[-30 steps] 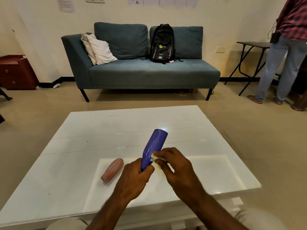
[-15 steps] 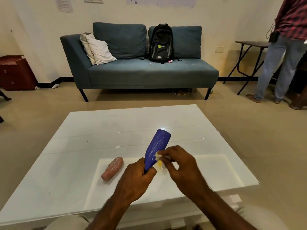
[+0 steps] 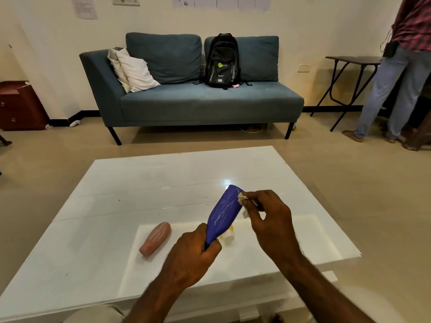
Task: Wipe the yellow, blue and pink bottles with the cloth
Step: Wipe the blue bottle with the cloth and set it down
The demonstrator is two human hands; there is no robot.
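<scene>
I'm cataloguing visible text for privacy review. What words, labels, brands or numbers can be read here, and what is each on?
"PT IT", partly legible: backpack logo on the sofa.
Wall papers: too small and blurred to read.
Blue bottle, pink bottle: only scratchy marks, no text.

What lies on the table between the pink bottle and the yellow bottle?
On the white table, the head view shows only the left hand holding the blue bottle between the pink bottle and the yellow bottle.

Yellow bottle (image 3: 228, 236) mostly hidden behind blue bottle (image 3: 223, 214). Blue bottle's neck buried in left hand (image 3: 190, 257). Cloth (image 3: 243, 202) largely covered by right hand (image 3: 268, 215).
</scene>
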